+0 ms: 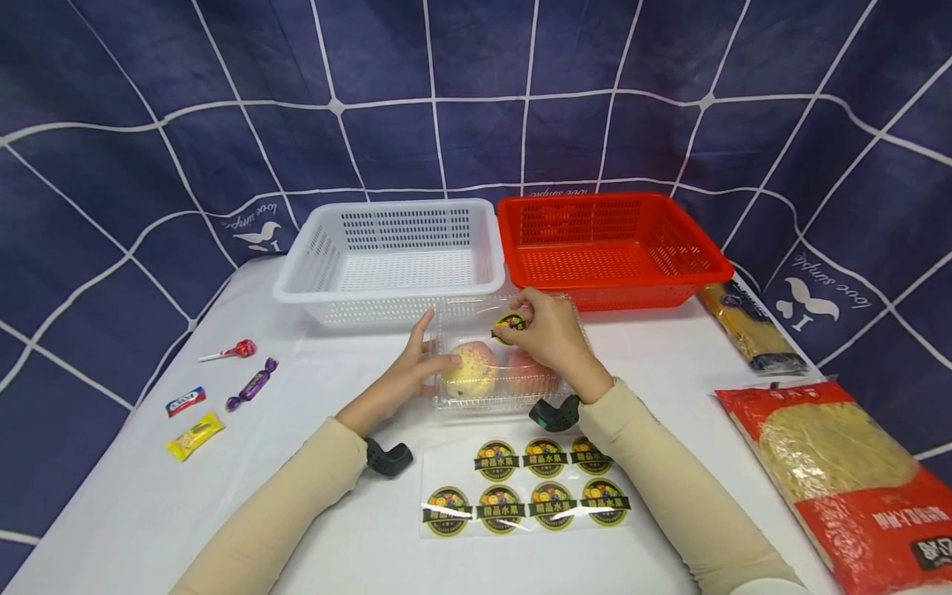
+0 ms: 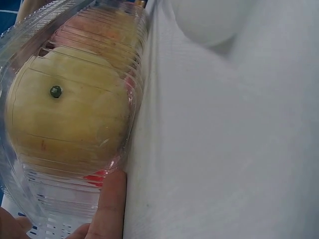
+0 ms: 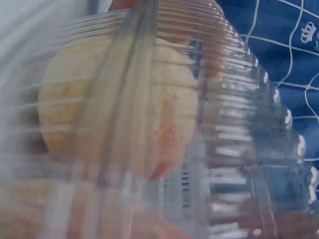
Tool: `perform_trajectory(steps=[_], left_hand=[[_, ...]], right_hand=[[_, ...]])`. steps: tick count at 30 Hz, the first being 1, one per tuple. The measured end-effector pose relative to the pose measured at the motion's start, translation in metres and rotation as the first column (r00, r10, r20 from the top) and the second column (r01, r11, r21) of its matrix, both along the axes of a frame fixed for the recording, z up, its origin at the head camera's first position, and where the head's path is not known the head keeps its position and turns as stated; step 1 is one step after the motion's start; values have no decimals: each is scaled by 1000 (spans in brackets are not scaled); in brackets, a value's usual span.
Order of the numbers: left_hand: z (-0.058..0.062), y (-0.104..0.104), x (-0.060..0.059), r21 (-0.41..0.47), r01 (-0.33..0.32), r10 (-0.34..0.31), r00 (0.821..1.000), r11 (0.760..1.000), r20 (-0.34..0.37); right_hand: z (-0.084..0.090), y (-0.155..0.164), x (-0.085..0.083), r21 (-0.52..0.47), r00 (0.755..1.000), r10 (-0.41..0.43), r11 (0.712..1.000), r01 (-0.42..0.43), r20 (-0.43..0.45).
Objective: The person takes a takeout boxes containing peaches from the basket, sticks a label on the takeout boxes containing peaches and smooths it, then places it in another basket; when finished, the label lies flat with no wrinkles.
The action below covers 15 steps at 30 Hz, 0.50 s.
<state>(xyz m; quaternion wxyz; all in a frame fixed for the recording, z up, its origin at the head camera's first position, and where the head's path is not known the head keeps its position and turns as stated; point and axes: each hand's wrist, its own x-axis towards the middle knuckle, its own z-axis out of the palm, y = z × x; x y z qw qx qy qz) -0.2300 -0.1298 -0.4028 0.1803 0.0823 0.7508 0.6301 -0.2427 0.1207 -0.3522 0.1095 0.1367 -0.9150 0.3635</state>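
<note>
Nearest on the white surface (image 1: 357, 529) lies a clear sheet of stickers (image 1: 524, 489), seven round dark-and-yellow labels in two rows, between the two beige sleeves. Just beyond it sits a clear plastic box (image 1: 500, 364) with its lid down, holding two yellowish-red apples (image 1: 470, 368) side by side; the left wrist view shows one apple pressed close against the ribbed wall. The left hand (image 1: 407, 372) rests against the box's left end, fingers fairly straight and thumb laid on the wall, steadying it rather than gripping. The right hand (image 1: 546, 335) is over the top of the box, its fingertips pinching a single round sticker (image 1: 508, 326) at the lid's far edge. To the near right lies a red bag of noodles (image 1: 848, 479), and farther along the right edge a long pack of spaghetti (image 1: 747, 326). On the left, well apart from the box, lie four sweets: a yellow candy (image 1: 195, 435), a small blue-and-red candy (image 1: 185, 401), a purple wrapped candy (image 1: 253, 385) and a red lollipop (image 1: 229, 351). At the far side stand a white basket (image 1: 394, 260) and a red basket (image 1: 606, 248), touching side by side, the box just in front of where they meet. Behind everything hangs a dark blue cloth (image 1: 149, 124) with white lines.
</note>
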Motion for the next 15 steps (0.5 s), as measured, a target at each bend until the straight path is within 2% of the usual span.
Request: perform_trajectory(steps=[7,11,15], left_hand=[[2,0,1,-11,2,-2,1000,1000,-4],[3,0,1,-15,6,-6,1000,1000,4],[6,-4,1,-44,33,-31,999,998,33]], right_hand=[[3,6,0,-31,996,38,999,-36,76],[8,16,-2,-57,984,79,996,-70,161],[13,26,-4,-40,973,102,995,-95,208]])
